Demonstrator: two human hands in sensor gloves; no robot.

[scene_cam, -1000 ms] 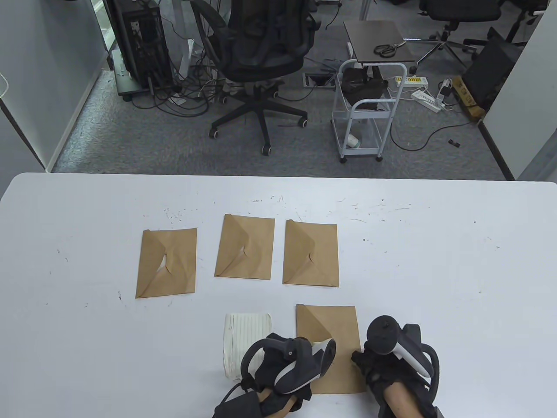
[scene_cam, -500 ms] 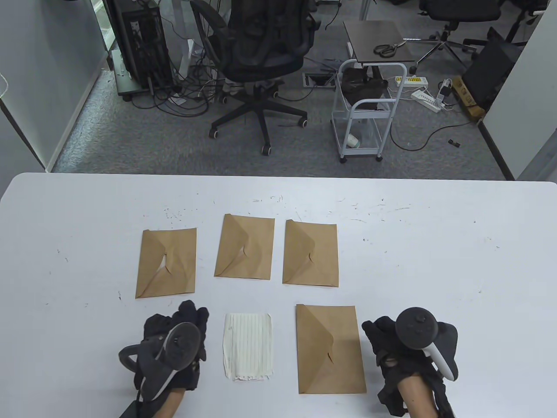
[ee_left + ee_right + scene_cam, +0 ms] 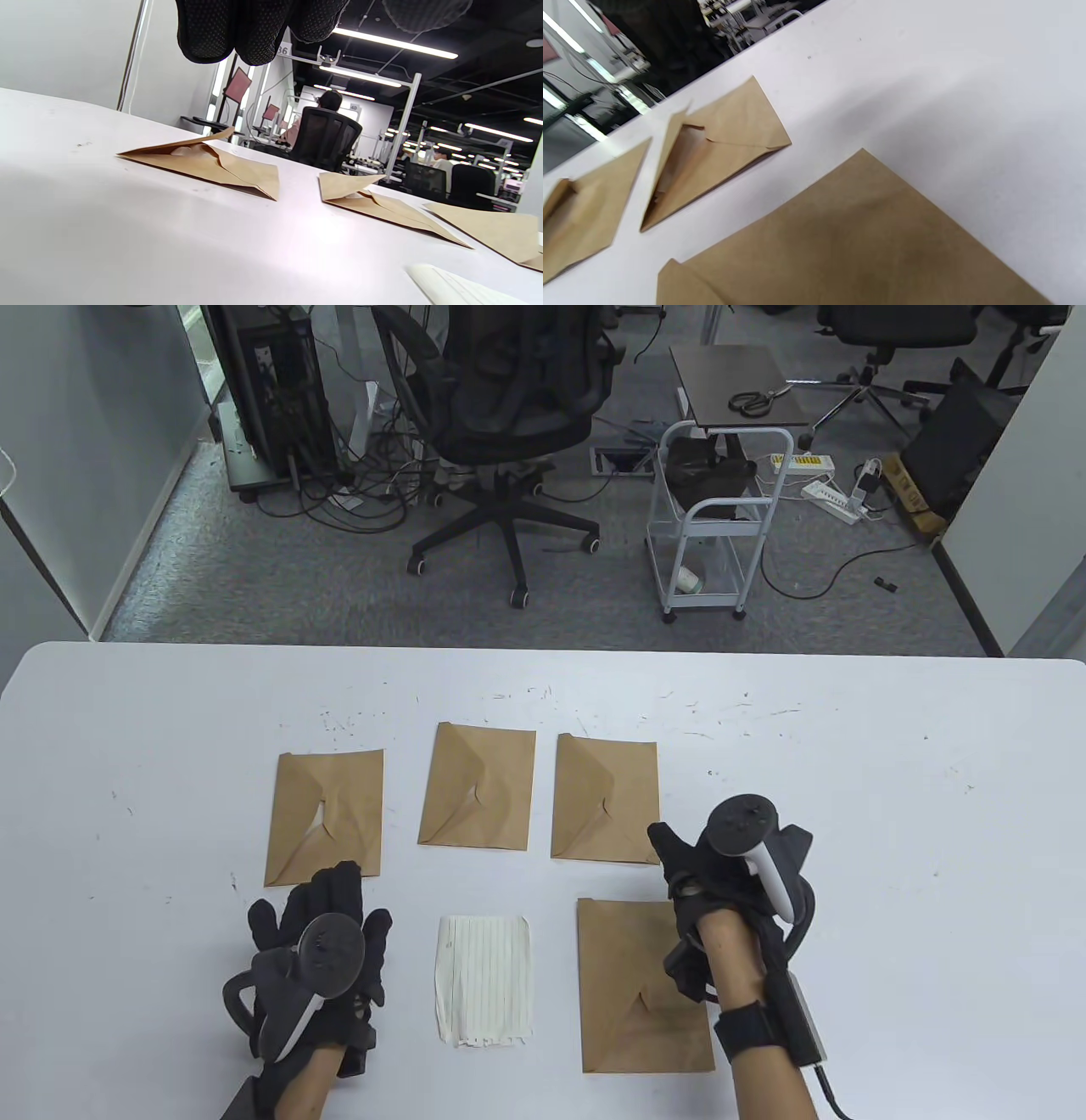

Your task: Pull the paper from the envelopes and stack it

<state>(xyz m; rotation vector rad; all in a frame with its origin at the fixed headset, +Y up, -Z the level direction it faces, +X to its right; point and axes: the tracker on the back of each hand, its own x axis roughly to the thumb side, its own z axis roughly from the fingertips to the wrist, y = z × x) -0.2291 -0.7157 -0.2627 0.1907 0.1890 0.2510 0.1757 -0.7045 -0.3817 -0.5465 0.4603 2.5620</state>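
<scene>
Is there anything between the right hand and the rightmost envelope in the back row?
Nothing visible. The right hand hovers over the near envelope's far edge, its fingers already beside the rightmost back envelope, with only bare table around.

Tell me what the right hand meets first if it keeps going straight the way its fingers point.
Probably the rightmost back-row envelope: the right hand points at its near right corner, though its height is unclear.
</scene>
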